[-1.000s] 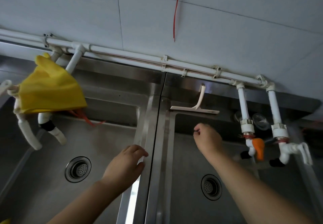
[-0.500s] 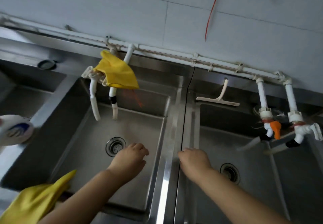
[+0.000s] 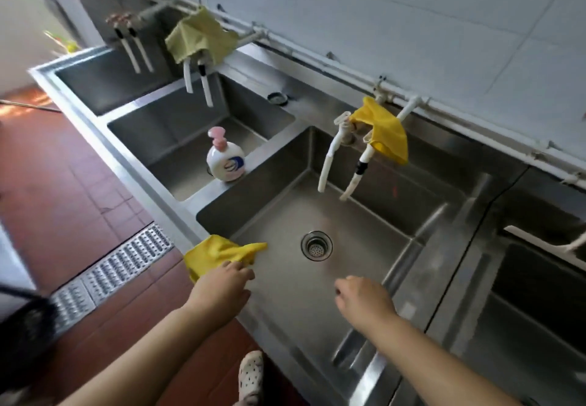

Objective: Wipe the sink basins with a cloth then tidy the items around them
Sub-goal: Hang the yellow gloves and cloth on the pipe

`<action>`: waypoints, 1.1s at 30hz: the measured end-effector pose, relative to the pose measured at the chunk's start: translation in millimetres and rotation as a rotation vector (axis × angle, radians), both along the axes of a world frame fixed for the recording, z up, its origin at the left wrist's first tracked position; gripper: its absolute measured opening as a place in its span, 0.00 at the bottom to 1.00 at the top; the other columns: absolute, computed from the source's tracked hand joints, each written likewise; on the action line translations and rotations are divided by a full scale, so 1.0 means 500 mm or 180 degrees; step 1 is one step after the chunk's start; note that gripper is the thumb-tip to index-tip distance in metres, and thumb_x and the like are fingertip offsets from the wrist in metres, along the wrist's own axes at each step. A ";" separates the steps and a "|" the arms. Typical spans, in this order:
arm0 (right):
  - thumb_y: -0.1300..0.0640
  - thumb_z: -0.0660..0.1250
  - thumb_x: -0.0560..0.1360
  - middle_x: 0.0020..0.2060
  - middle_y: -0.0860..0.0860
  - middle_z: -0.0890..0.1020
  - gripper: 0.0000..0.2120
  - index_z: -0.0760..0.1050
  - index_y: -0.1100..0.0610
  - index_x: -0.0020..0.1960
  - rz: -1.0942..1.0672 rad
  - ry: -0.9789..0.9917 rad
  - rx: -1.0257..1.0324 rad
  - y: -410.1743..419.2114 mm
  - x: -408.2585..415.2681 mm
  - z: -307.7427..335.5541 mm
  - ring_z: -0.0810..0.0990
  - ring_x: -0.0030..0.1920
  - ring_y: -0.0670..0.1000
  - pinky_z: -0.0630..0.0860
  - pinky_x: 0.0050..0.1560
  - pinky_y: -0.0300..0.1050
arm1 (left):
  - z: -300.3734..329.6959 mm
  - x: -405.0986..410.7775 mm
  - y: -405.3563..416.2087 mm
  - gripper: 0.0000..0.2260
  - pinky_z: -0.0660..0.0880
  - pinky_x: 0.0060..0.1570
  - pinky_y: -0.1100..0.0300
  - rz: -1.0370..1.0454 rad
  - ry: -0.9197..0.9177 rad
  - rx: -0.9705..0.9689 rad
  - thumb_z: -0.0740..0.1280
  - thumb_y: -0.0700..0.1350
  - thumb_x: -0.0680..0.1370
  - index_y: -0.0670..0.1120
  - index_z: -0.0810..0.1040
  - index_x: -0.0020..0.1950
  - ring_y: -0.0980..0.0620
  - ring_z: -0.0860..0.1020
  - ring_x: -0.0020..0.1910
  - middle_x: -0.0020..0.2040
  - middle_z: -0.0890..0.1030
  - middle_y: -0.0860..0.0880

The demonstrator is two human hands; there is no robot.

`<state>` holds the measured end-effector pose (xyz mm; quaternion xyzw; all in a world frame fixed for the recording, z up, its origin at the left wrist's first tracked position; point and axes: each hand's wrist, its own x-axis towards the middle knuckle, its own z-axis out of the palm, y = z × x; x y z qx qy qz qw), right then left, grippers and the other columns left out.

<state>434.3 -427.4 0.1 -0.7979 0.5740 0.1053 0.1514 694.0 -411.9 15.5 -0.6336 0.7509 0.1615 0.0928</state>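
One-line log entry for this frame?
phase: reaching for cloth | left hand: on yellow cloth at basin front rim | right hand: empty, over basin

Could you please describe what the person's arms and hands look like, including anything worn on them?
Both arms are bare up to where the frame cuts them off, with no sleeves in view. The left hand and right hand wear no gloves, and no rings, watch or wristband can be seen. No markings show on either forearm.

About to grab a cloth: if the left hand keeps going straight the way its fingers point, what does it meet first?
The yellow cloth draped over the basin's front rim; the left hand looks at or just short of it, though depth is unclear.
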 end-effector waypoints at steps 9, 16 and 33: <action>0.53 0.56 0.78 0.55 0.50 0.78 0.12 0.76 0.50 0.56 -0.0237 -0.0173 0.0126 -0.040 0.166 -0.002 0.78 0.53 0.56 0.73 0.48 0.44 | -0.061 0.195 -0.037 0.20 0.71 0.59 0.57 0.0842 0.0141 0.0083 0.62 0.56 0.78 0.51 0.68 0.68 0.49 0.69 0.65 0.66 0.71 0.50; 0.55 0.62 0.75 0.47 0.47 0.82 0.09 0.80 0.49 0.49 -0.1400 -0.0829 0.0994 -0.069 0.323 -0.045 0.79 0.49 0.49 0.73 0.46 0.40 | -0.109 0.288 -0.151 0.18 0.67 0.60 0.57 0.0501 -0.0005 -0.0105 0.61 0.53 0.78 0.50 0.70 0.66 0.49 0.68 0.65 0.64 0.73 0.50; 0.56 0.70 0.64 0.28 0.47 0.77 0.08 0.73 0.52 0.29 -0.3901 -0.1910 0.0660 -0.128 0.542 -0.073 0.77 0.36 0.50 0.72 0.37 0.41 | -0.126 0.346 -0.261 0.04 0.73 0.44 0.58 0.0365 0.0932 0.0534 0.63 0.42 0.73 0.51 0.75 0.43 0.50 0.73 0.50 0.46 0.77 0.51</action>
